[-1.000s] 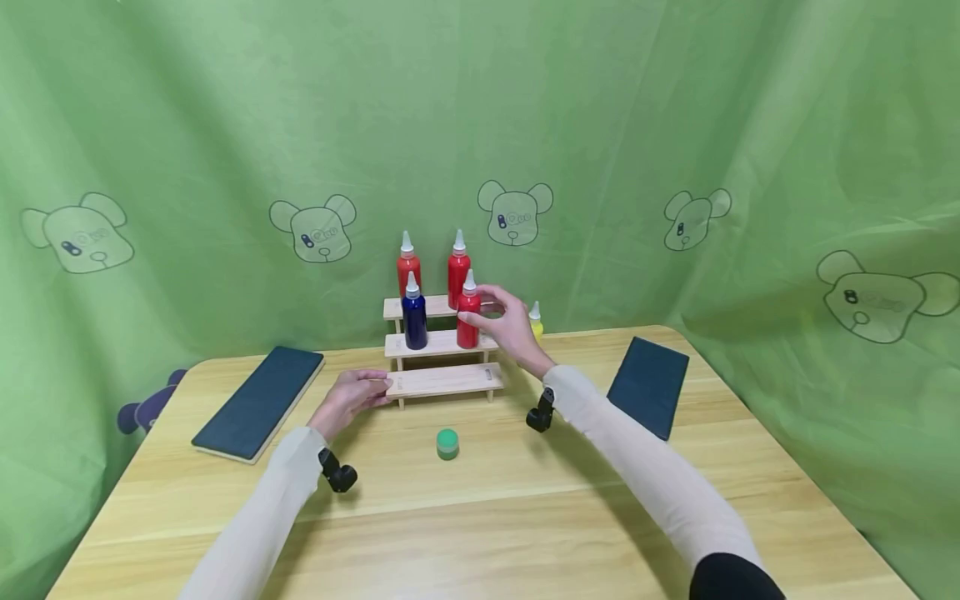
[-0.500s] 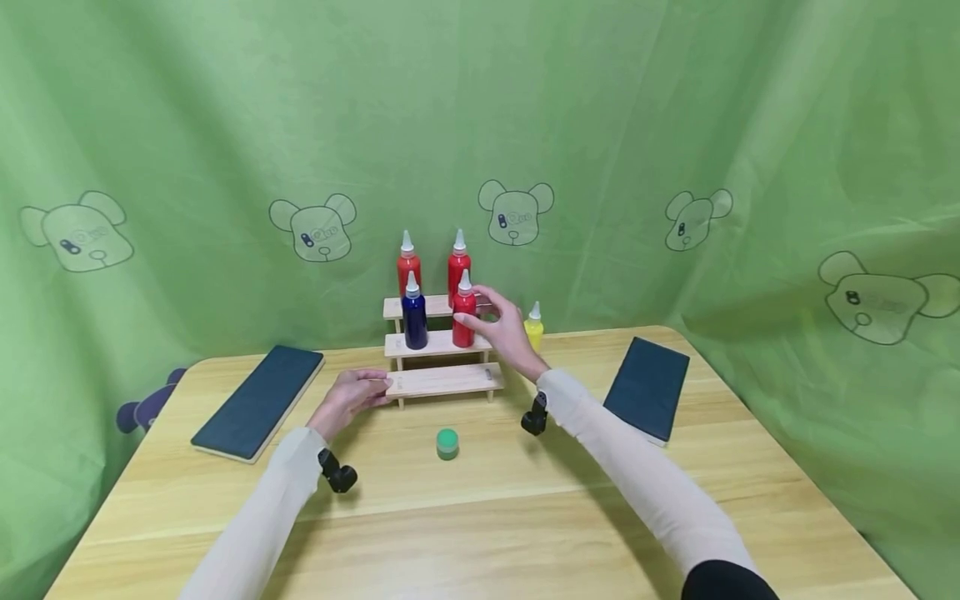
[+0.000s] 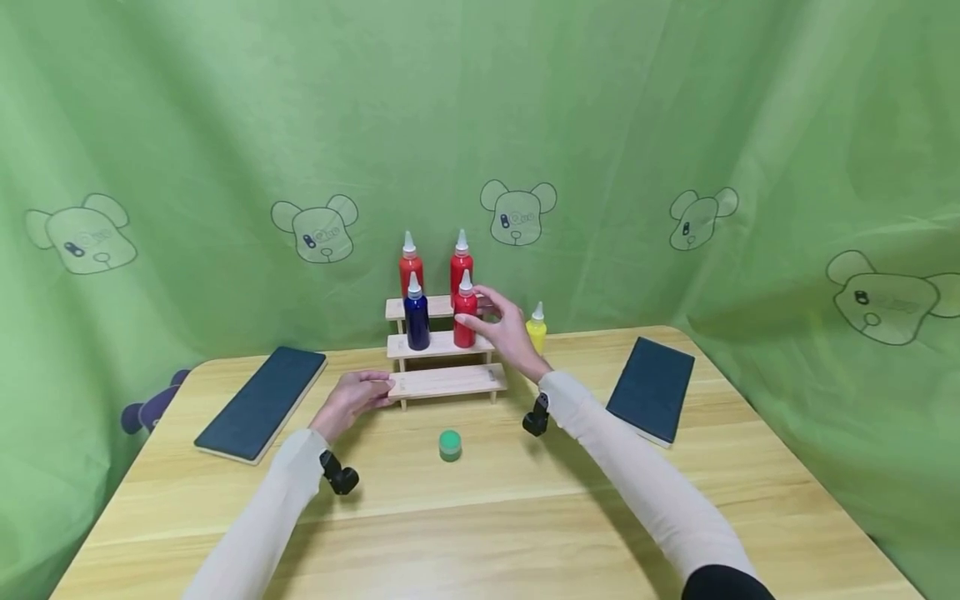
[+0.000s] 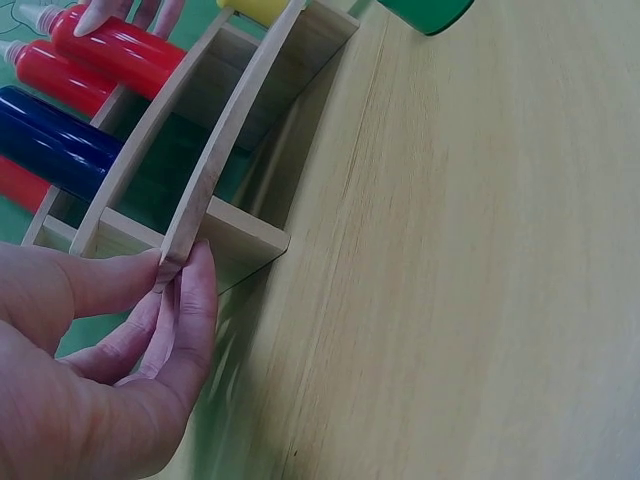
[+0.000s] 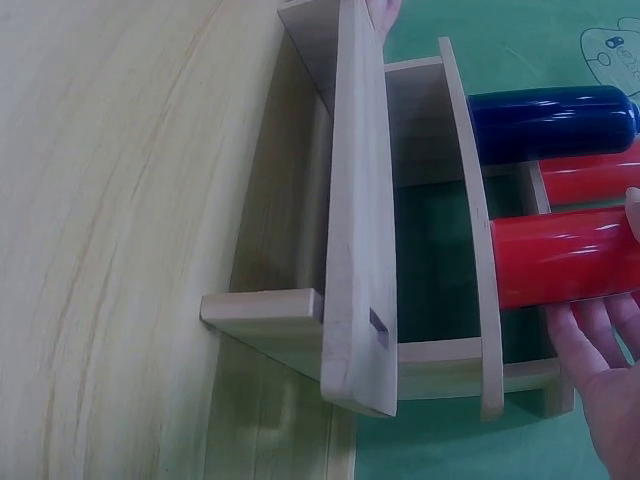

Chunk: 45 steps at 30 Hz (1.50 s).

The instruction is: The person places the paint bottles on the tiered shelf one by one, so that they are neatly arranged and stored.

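A three-step wooden rack (image 3: 448, 381) stands at the back of the table. My left hand (image 3: 352, 402) pinches the left end of its lowest step between thumb and fingers, as the left wrist view shows closely. On the middle step, my right hand (image 3: 510, 333) holds a red squeeze bottle (image 3: 464, 323) upright, thumb in front and fingers at its right side. Left of it on that step is a dark blue squeeze bottle (image 3: 417, 323). Two more bottles, an orange-red one (image 3: 409, 268) and a red one (image 3: 461, 268), stand on the top step, partly hidden.
A yellow squeeze bottle (image 3: 536, 333) stands right of the rack. In front sits a small green-lidded jar (image 3: 450, 446). Dark flat notebooks lie at the left (image 3: 262, 404) and right (image 3: 652, 390). A green curtain (image 3: 600, 125) hangs behind the table.
My right hand has shifted the red bottle slightly left along the middle step, then stayed nearly still. More of the yellow bottle shows. My left hand keeps its place on the rack.
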Available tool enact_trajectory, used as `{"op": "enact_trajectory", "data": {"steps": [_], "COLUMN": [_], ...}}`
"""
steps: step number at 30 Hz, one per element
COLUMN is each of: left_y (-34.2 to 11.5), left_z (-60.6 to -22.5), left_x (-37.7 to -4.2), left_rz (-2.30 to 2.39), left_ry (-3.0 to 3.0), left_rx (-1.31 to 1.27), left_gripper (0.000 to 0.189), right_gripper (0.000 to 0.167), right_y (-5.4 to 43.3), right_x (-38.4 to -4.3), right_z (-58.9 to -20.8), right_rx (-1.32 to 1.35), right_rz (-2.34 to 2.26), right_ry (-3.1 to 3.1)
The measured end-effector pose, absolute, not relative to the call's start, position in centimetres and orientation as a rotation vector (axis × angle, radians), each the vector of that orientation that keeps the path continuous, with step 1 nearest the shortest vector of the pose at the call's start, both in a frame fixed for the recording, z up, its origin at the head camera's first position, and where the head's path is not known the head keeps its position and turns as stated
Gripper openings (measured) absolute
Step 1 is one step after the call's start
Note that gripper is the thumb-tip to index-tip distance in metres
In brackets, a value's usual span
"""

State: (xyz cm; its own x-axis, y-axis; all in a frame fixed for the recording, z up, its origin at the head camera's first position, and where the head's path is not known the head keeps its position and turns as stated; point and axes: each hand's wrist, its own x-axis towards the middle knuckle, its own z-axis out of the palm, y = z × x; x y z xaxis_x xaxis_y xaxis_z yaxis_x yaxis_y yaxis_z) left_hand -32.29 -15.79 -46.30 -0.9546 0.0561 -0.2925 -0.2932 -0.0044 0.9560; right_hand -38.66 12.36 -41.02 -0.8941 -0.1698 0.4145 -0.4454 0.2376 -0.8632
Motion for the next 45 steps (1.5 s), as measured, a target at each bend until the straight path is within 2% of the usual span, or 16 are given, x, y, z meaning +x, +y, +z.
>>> {"op": "enact_trajectory", "data": {"steps": [24, 27, 35, 41, 45], "left_y": [-16.0, -15.9, -15.8, -15.7, -15.6], "left_z": [-46.2, -46.3, -46.4, -46.4, -46.3], "left_x": [-32.2, -32.2, -32.2, -32.0, -32.1], "left_rz": [2.063, 2.05, 2.058, 2.053, 2.049], "left_ry": [2.024, 2.033, 2.021, 2.018, 2.026], "left_rx": [-0.243, -0.243, -0.262, -0.255, -0.25], "left_gripper": [0.043, 0.042, 0.042, 0.042, 0.042], "right_gripper": [0.062, 0.058, 0.032, 0.029, 0.029], "right_y": [13.5, 14.4, 17.0, 18.9, 19.5], "right_x": [-38.2, -37.9, -37.5, -37.1, -35.7], "right_z": [-39.6, -39.4, -38.5, -38.1, -37.1], "right_rx": [0.576, 0.569, 0.54, 0.47, 0.427], "right_rz": [1.61, 1.605, 1.552, 1.494, 1.486], "right_ry": [-2.414, -2.4, -2.313, -2.262, -2.238]}}
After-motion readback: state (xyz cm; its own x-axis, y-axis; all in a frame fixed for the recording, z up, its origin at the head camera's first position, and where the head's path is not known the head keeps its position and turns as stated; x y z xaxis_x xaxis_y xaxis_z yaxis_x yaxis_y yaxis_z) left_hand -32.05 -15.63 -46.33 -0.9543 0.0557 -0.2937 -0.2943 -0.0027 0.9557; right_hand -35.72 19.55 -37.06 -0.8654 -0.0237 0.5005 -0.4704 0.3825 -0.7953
